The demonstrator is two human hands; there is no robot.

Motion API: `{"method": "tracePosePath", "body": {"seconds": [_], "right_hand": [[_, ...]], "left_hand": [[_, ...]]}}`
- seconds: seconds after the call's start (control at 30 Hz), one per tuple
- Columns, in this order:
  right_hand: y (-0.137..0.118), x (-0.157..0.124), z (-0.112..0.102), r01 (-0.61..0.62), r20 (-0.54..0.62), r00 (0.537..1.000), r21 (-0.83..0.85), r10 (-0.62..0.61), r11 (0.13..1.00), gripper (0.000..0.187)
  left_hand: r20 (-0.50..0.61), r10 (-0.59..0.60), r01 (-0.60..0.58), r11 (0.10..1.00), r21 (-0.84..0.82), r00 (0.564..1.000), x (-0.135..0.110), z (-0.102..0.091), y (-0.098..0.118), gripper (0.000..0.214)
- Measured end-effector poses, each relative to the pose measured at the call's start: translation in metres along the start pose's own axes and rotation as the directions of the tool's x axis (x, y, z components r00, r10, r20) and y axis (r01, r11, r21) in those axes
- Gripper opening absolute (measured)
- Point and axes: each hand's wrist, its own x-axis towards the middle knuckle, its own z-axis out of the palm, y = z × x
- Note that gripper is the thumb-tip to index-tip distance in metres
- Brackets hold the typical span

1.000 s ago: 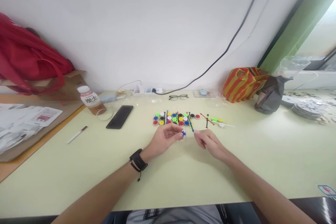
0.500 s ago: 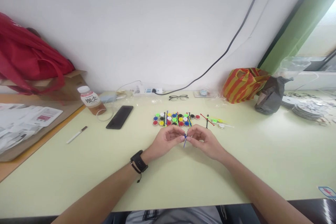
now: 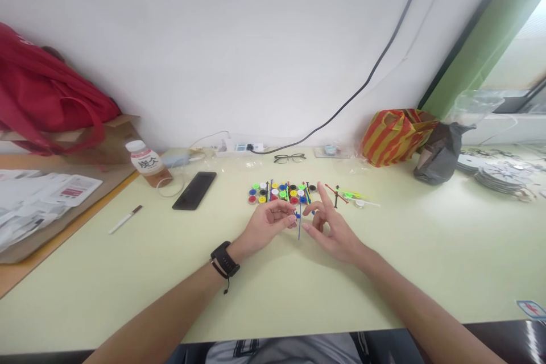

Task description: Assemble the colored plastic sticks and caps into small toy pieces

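My left hand [image 3: 267, 226] pinches a small blue piece with a thin blue stick [image 3: 298, 226] that hangs down from its fingertips. A black watch sits on that wrist. My right hand [image 3: 330, 227] is just right of the stick, its fingers spread and lifted, holding nothing. Behind both hands lies a cluster of small coloured round caps and sticks [image 3: 284, 193] in rows on the pale green table [image 3: 128, 273]. More loose sticks and caps [image 3: 347, 196] lie to the right of the cluster.
A black phone [image 3: 194, 190], a drink bottle [image 3: 147, 164] and a white pen [image 3: 124, 219] lie at the left. Glasses [image 3: 290, 157] and a power strip [image 3: 239, 148] sit by the wall. A striped bag [image 3: 396, 135] and a dark bag [image 3: 439, 153] stand at right.
Both hands came together on the blue piece and stick. Now my right hand has let go and opened its fingers, while the left keeps the blue stick.
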Motion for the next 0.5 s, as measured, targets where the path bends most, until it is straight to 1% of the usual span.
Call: {"method": "tracePosePath", "body": {"seconds": [0.03,0.07,0.1,0.13,0.2,0.23,0.27,0.33,0.43,0.5], "right_hand": [[0.001,0.0,0.0,0.004,-0.01,1.0,-0.01,-0.004,1.0,0.063],[0.001,0.0,-0.001,0.002,0.0,1.0,-0.02,-0.002,1.0,0.048],[0.001,0.0,-0.003,-0.003,0.035,0.999,-0.022,0.003,1.0,0.033],[0.001,0.001,-0.005,-0.008,0.089,0.996,-0.012,0.009,1.0,0.034],[0.0,0.002,-0.007,-0.017,0.209,0.978,0.044,0.007,0.999,0.057],[-0.001,0.003,-0.008,-0.021,0.246,0.969,0.08,0.0,0.997,0.061],[-0.003,0.004,-0.008,-0.024,0.253,0.967,0.11,-0.004,0.994,0.062],[-0.006,0.005,-0.007,-0.038,0.207,0.978,0.13,0.011,0.991,0.058],[-0.011,0.006,-0.005,-0.078,0.099,0.993,0.15,0.063,0.986,0.042],[-0.012,0.006,-0.005,-0.095,0.057,0.995,0.168,0.087,0.981,0.034]], "left_hand": [[0.0,0.003,-0.003,1.0,-0.001,1.0,0.0,0.0,0.0,0.036],[-0.002,0.006,-0.006,1.0,0.0,1.0,0.0,0.0,0.0,0.036],[-0.006,0.009,-0.009,1.0,0.002,1.0,0.0,0.001,0.0,0.035],[-0.01,0.011,-0.011,1.0,0.004,1.0,0.0,0.001,0.0,0.035],[-0.015,0.013,-0.013,1.0,0.003,1.0,0.0,0.0,-0.002,0.035],[-0.013,0.01,-0.01,1.0,0.0,1.0,0.0,0.0,-0.003,0.035],[-0.01,0.008,-0.008,1.0,-0.003,1.0,0.0,0.0,-0.004,0.035],[0.004,0.005,-0.005,1.0,-0.008,1.0,0.0,-0.001,-0.005,0.034],[0.022,0.0,0.0,1.0,-0.001,1.0,-0.001,-0.002,-0.006,0.031],[0.023,-0.01,0.01,1.0,0.003,1.0,-0.002,-0.001,-0.005,0.03]]}}
